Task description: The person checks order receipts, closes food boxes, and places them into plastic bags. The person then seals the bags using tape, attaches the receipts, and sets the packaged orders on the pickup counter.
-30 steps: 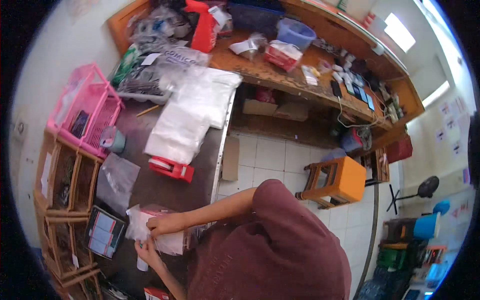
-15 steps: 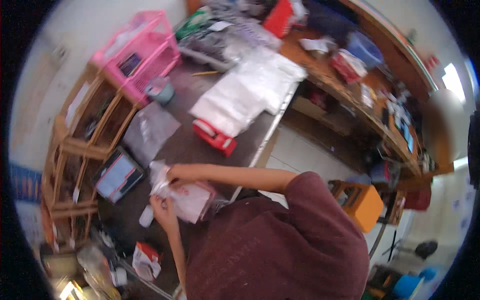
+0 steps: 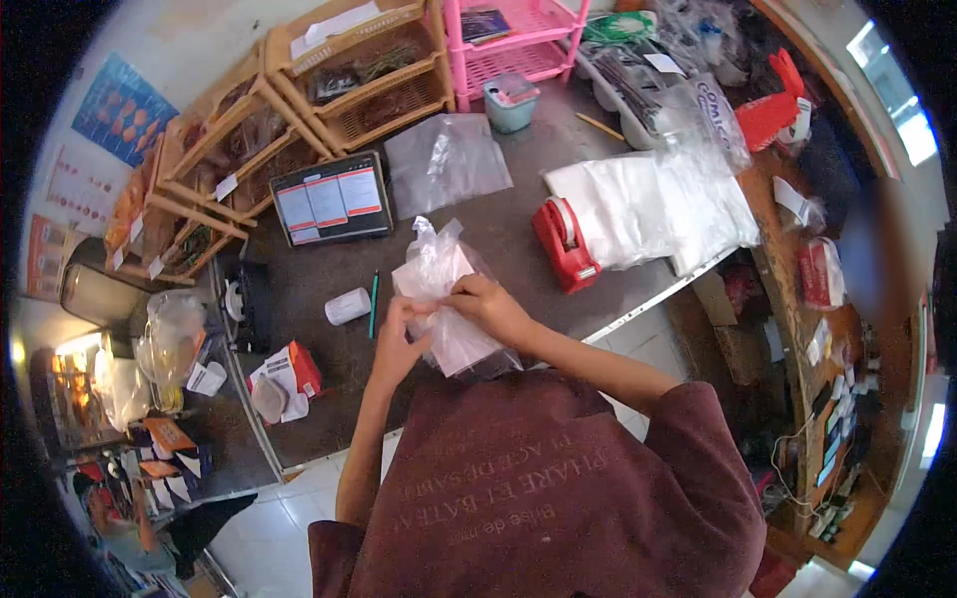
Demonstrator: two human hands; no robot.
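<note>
A clear plastic bag (image 3: 437,239) with a pale pinkish packet (image 3: 461,337) inside lies on the dark table in front of my chest. Its gathered top points away from me. My left hand (image 3: 402,327) pinches the bag's neck from the left. From the right, my right hand (image 3: 488,311) grips the same gathered plastic, its fingertips close to the left ones. Whether a knot is there cannot be made out, as the fingers cover that spot. Just left of my left hand are a green pen (image 3: 374,305) and a small white roll (image 3: 347,307).
A tablet (image 3: 332,199) leans by wooden racks (image 3: 361,85) at the back left. Flat clear bags (image 3: 447,164) lie beside it. To the right are a red tape dispenser (image 3: 566,244) and stacked white bags (image 3: 638,209). A pink rack (image 3: 513,68) and blue cup (image 3: 509,105) stand behind.
The head view has swung round, so the table and racks appear turned and sharper. Both hands remain at the neck of the bag.
</note>
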